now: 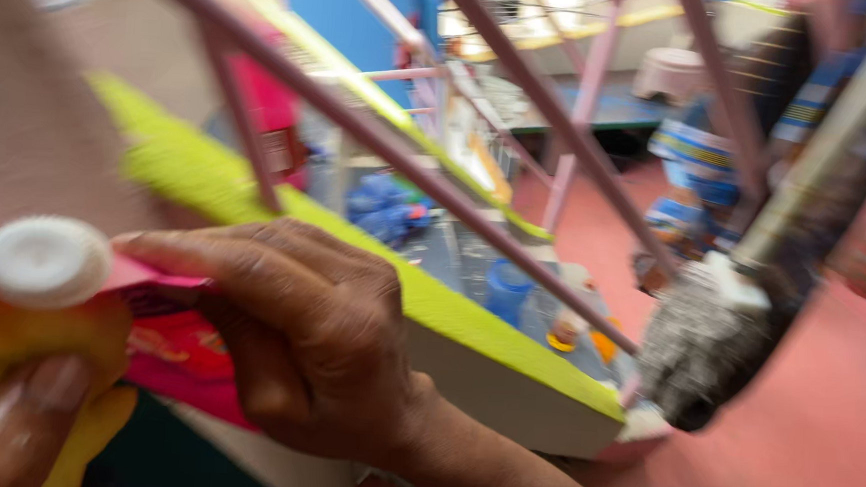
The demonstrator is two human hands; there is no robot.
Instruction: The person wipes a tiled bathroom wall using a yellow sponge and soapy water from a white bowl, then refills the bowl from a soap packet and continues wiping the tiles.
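Close to the camera is a soft pink, red and yellow pouch [171, 343] with a white ribbed screw cap [44, 261] at its upper left end. My right hand [307, 341] reaches in from the lower right and is closed around the pouch's pink middle. My left hand [17, 419] is at the bottom left corner, its thumb pressed against the yellow part under the cap. The whole view is blurred by motion.
A lime-green-topped ledge [468, 321] runs diagonally behind my hands, crossed by pink metal rack bars [523, 79]. A grey mop head [697, 345] on a pole hangs at the right over a red floor [822, 438]. Below stand a blue bottle [507, 290] and a white stool [672, 73].
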